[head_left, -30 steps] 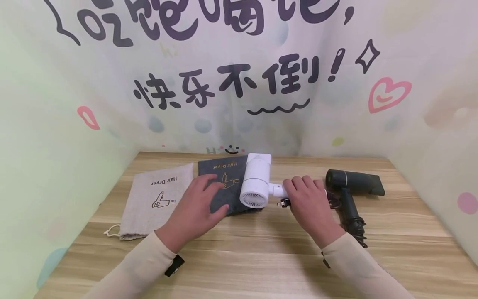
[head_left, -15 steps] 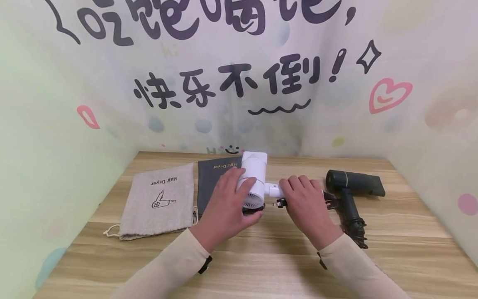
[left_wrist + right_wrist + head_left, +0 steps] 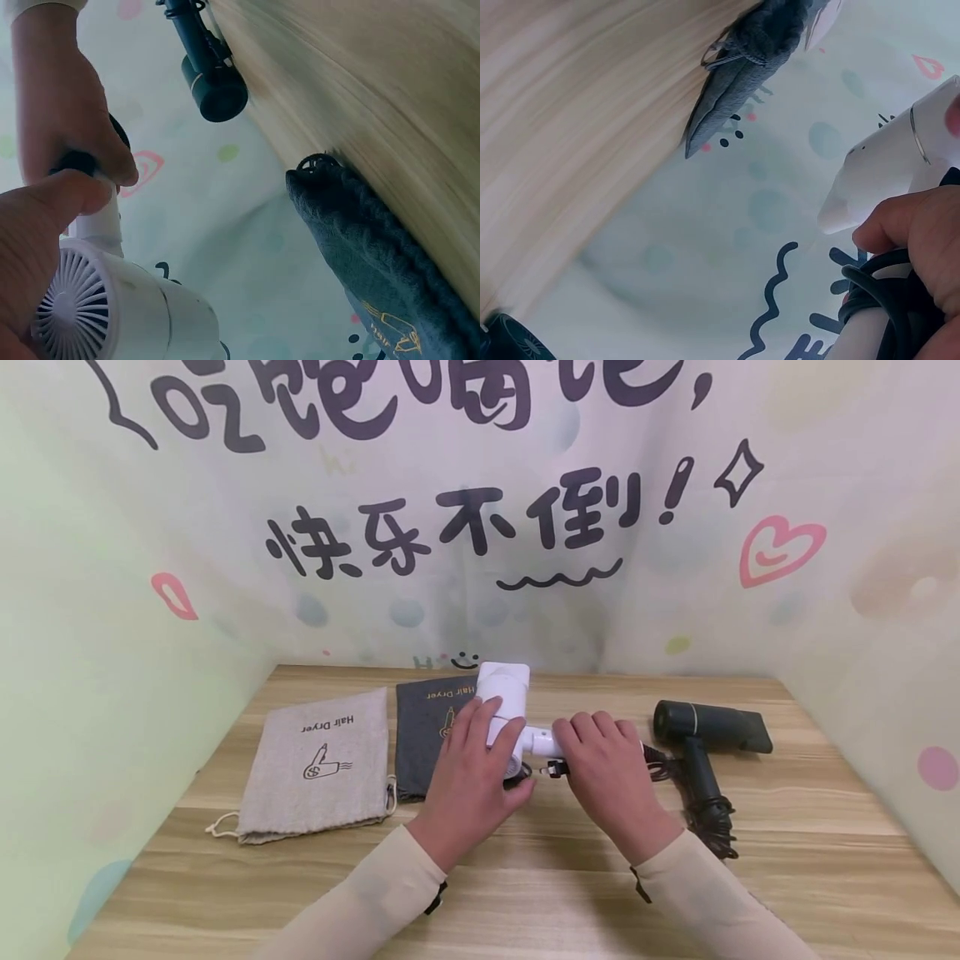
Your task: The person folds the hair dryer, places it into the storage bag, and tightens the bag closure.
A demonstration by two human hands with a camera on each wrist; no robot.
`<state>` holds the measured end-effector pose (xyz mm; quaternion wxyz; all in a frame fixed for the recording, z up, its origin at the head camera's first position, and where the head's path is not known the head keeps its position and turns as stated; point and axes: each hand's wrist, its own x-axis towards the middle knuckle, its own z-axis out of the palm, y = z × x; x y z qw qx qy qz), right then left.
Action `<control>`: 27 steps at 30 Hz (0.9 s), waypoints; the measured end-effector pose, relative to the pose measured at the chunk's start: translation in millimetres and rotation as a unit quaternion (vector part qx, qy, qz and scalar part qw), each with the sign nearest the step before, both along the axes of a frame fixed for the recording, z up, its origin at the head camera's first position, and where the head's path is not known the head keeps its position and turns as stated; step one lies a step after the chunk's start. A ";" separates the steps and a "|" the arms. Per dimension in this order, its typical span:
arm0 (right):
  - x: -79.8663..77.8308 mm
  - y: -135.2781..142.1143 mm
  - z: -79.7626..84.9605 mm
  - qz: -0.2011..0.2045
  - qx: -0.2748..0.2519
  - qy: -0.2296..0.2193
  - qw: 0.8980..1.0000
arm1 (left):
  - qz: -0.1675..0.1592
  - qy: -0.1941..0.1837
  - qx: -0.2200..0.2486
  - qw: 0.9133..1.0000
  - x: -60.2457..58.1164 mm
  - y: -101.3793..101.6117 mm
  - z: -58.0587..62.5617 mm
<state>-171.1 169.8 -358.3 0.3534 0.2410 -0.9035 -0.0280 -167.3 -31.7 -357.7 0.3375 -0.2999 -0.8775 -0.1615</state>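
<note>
A white hair dryer (image 3: pixel 504 692) is held up between both hands, its round barrel pointing away and its slatted air inlet (image 3: pixel 71 304) facing back. My right hand (image 3: pixel 611 768) grips its handle together with the black cord (image 3: pixel 885 289) wound round it; the plug (image 3: pixel 555 768) sticks out beside the fingers. My left hand (image 3: pixel 472 777) holds the barrel, fingers over its left side and thumb near the inlet. Behind the left hand lies a dark grey drawstring pouch (image 3: pixel 420 735) printed "Hair Dryer", partly hidden by the hand and the dryer.
A beige drawstring pouch (image 3: pixel 300 785), also printed "Hair Dryer", lies on the left of the wooden table (image 3: pixel 517 910). To the right, a black hair dryer (image 3: pixel 705 727) rests with its cord wrapped round the handle. A printed cloth (image 3: pixel 420 585) hangs behind the table.
My left hand has come in from the left, over the grey pouch, and taken hold of the white dryer's barrel. The dryer and right hand have shifted slightly left.
</note>
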 end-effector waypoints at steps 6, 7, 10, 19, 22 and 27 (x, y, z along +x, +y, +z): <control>2.7 -4.1 4.0 0.006 0.004 0.007 1.000 | 0.006 0.030 0.015 0.999 -1.9 0.5 -0.1; 3.1 -4.6 4.5 0.006 0.004 0.008 1.000 | 0.008 0.032 0.017 0.999 -1.7 0.4 0.1; 3.6 -5.0 5.0 0.007 0.005 0.007 1.000 | 0.010 0.036 0.022 0.999 -1.6 -0.2 -0.3; 4.6 -5.2 4.5 0.015 0.004 0.002 1.000 | 0.018 0.047 0.004 0.999 0.0 -3.3 0.8; 4.6 -5.1 4.3 0.019 0.003 0.003 1.000 | 0.019 0.037 -0.002 0.999 0.6 -4.5 1.2; 3.8 -4.2 3.4 0.031 0.003 0.008 0.999 | 0.014 0.042 -0.003 0.999 0.8 -6.5 0.1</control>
